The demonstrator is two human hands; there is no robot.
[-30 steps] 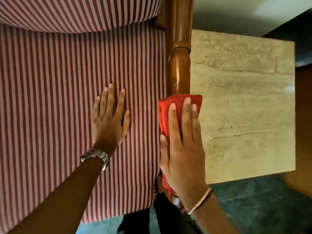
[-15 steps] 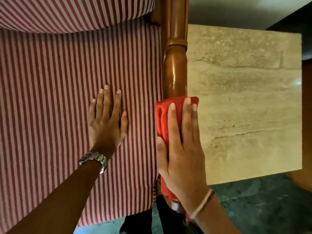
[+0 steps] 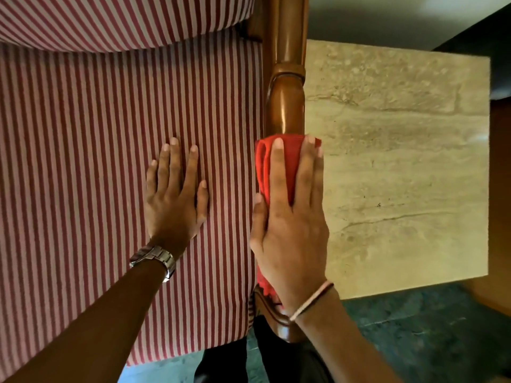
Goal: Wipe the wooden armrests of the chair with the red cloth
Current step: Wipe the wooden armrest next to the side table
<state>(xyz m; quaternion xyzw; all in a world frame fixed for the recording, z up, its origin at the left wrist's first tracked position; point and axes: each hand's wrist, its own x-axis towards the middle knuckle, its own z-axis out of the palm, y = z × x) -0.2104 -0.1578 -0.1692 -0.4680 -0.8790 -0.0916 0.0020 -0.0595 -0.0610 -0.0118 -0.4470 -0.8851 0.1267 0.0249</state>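
Note:
A glossy brown wooden armrest (image 3: 286,106) runs away from me along the right side of the chair. My right hand (image 3: 290,225) lies flat on top of it, pressing the folded red cloth (image 3: 264,167) onto the wood. The cloth covers the armrest's near half, and only its front tip (image 3: 279,324) shows below my wrist. My left hand (image 3: 174,200), with a metal watch on the wrist, rests flat with fingers spread on the red-and-white striped seat cushion (image 3: 83,161), holding nothing. The chair's other armrest is out of view.
A beige stone-topped side table (image 3: 401,175) stands right next to the armrest. The striped back cushion (image 3: 110,17) is at the top. Dark greenish floor (image 3: 414,341) lies below the table, and a dark object (image 3: 484,37) sits at the top right.
My right hand has slid the red cloth a little farther up the armrest. The left hand stays planted on the seat cushion.

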